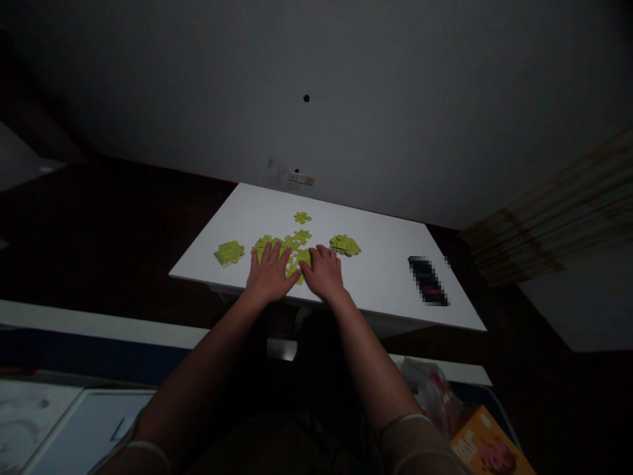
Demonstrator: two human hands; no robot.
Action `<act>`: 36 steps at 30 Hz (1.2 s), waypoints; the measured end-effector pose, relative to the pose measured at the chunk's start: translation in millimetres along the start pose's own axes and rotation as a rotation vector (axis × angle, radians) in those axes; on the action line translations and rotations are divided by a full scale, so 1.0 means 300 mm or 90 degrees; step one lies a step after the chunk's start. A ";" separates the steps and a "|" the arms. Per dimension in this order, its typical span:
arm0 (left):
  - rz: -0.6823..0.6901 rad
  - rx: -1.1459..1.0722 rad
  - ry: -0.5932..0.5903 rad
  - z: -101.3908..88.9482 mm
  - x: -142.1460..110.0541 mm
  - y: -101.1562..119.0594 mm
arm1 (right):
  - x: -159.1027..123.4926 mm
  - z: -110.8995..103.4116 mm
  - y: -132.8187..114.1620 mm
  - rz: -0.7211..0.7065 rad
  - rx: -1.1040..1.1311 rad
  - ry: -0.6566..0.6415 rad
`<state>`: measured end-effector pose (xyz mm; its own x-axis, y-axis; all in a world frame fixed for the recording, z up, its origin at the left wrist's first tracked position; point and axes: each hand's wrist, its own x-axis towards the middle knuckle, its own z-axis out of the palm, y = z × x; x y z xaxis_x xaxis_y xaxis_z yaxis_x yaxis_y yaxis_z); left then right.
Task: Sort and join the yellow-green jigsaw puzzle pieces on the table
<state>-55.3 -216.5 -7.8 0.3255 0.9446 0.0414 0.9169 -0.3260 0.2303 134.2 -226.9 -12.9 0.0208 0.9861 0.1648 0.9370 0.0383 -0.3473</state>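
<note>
A spread of yellow-green jigsaw puzzle pieces (291, 243) lies near the front edge of a white table (380, 244). My left hand (271, 274) rests palm down on the left part of this spread, open with the fingers apart. At its right side my right hand (325, 270) lies over the table, its thumb held away from the fingers and touching the pieces; it is open too. What lies under both palms is hidden. A stack of puzzle pieces (229, 253) sits left of my left hand, and another pile of pieces (345, 245) sits just beyond my right hand.
One cluster of pieces (302, 217) lies farther back on the table. A dark, pixelated object (428, 281) is at the table's right. Behind the table stands a wall with a socket (301, 178). An orange box (489, 445) and a plastic bag (430, 389) are at lower right.
</note>
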 end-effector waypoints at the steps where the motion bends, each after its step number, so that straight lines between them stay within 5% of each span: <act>1: 0.000 0.002 0.002 -0.001 -0.001 -0.002 | 0.013 0.008 -0.007 0.001 0.014 0.005; 12: 0.007 -0.006 0.002 -0.015 -0.011 -0.002 | 0.002 0.041 0.061 -0.060 0.208 0.074; 22: 0.023 0.004 0.003 -0.018 -0.023 -0.006 | 0.002 0.052 0.040 -0.052 0.066 0.052; 29: 0.026 0.003 -0.007 -0.029 -0.026 -0.002 | -0.002 0.057 0.073 -0.033 0.255 0.065; 32: 0.029 0.000 0.004 -0.023 -0.026 -0.007 | -0.015 0.041 0.085 0.023 0.352 0.131; 36: 0.031 -0.010 0.003 -0.018 -0.024 -0.013 | 0.009 -0.037 0.146 0.068 0.300 0.288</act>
<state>-62.4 -221.9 -3.7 0.3689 0.9277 0.0578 0.8961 -0.3715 0.2428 179.1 -224.4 -17.4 0.3463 0.8269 0.4430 0.6710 0.1117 -0.7330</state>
